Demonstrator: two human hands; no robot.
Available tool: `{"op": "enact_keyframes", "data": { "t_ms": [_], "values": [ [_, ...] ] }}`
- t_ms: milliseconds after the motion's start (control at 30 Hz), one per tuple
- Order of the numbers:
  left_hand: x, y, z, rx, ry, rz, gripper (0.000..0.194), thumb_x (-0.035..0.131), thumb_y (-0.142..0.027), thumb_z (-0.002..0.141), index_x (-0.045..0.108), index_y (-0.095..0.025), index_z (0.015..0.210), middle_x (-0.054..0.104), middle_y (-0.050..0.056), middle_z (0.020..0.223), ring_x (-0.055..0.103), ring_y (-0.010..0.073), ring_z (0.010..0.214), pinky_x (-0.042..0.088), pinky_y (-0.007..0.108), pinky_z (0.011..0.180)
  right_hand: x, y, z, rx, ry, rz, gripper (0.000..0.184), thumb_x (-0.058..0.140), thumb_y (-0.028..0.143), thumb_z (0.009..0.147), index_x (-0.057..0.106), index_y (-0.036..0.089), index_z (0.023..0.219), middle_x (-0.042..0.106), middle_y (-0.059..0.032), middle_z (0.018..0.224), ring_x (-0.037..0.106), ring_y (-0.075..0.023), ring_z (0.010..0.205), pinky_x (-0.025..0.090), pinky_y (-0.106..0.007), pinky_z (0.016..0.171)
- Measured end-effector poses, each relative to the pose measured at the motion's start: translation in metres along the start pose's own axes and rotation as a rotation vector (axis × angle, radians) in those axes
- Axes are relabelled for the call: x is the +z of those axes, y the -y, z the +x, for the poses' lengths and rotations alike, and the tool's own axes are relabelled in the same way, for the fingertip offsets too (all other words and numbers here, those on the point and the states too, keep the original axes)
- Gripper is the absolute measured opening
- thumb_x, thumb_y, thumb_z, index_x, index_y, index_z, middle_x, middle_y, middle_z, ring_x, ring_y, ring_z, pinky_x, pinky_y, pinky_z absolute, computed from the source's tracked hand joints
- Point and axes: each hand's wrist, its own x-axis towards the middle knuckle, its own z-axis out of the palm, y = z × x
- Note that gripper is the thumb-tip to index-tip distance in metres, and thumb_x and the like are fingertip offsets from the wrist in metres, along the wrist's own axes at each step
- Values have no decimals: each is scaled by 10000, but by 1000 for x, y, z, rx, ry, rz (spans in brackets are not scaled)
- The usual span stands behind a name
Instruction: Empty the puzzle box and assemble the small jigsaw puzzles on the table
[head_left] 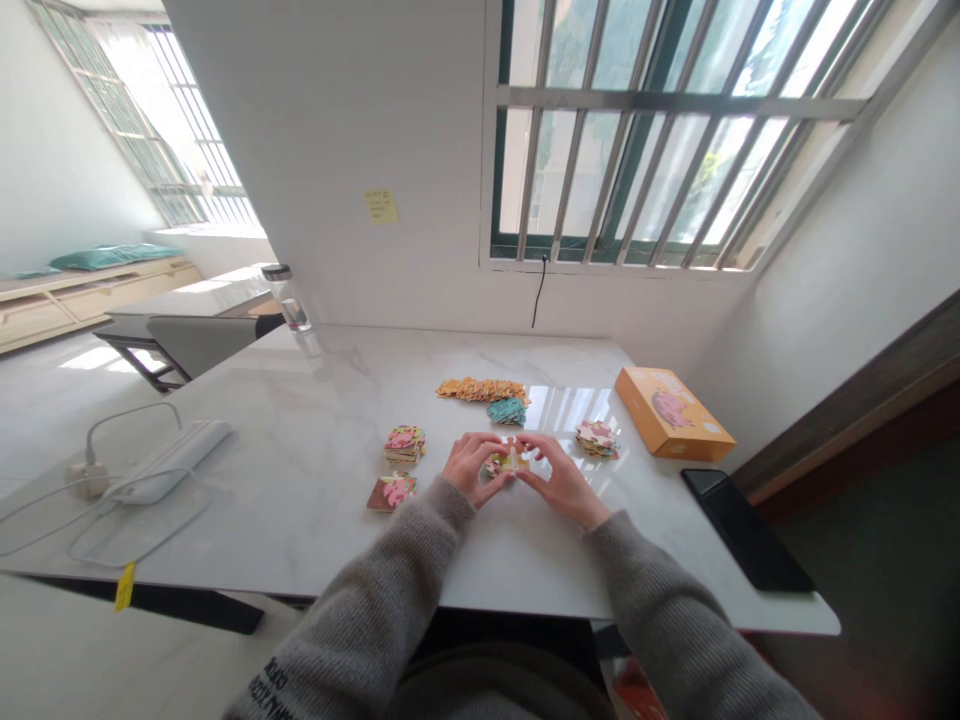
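My left hand (471, 468) and my right hand (564, 482) meet at the middle of the marble table (300, 470), with their fingertips pinching a small cluster of jigsaw pieces (508, 461) between them. Just left of my left hand sit a stack of pink-patterned pieces (405, 445) and a joined pink piece group (391, 491). A loose heap of patterned pieces (597, 439) lies to the right of my right hand. Farther ahead are a row of orange pieces (482, 390) and a teal pile (506, 411). An orange puzzle box (673, 412) lies at the right.
A black flat slab (746, 530) lies at the table's right front corner. A white cabled device (169, 460) sits at the left edge, and a clear bottle (288, 298) stands at the far left corner. A wall and barred window rise behind the table.
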Motion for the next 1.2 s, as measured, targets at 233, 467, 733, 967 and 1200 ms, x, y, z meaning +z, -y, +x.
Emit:
{"op": "enact_keyframes", "data": {
  "t_ms": [233,467,733,967,1200],
  "values": [
    [-4,-6,1,27,-15,-40,236,669,-160,738,623,-223,961,649,76,1127,566,255,1034,470,423,925,0,3,1,24,6,52,446,691,378,886,546,271,1294,649,-80,1191,610,-231,1013,526,-400,855],
    [-10,-9,3,48,26,7,217,671,-155,731,607,-222,928,645,76,1138,536,261,1049,475,436,941,3,5,0,18,24,79,443,668,384,900,538,283,1311,651,-75,1185,622,-226,1006,530,-399,851],
    [-72,-9,1,9,-11,60,216,610,-120,737,599,-211,933,610,78,1086,532,250,1042,452,427,963,-3,-3,1,110,-127,110,473,532,408,969,437,244,1403,634,-110,1168,633,-223,1012,549,-395,827],
    [-142,73,-18,-201,51,158,134,572,-175,731,591,-211,859,638,60,1137,538,256,1089,402,465,1045,3,-6,1,131,-91,8,461,479,397,978,434,235,1406,626,-87,1044,625,-198,859,558,-371,756],
    [-135,113,-36,-335,19,104,126,559,-205,719,589,-208,841,639,63,1159,539,248,1108,449,431,1005,6,-7,0,156,-60,-11,482,461,369,977,405,237,1438,618,-79,1008,613,-190,818,554,-335,698]
  ]
}}
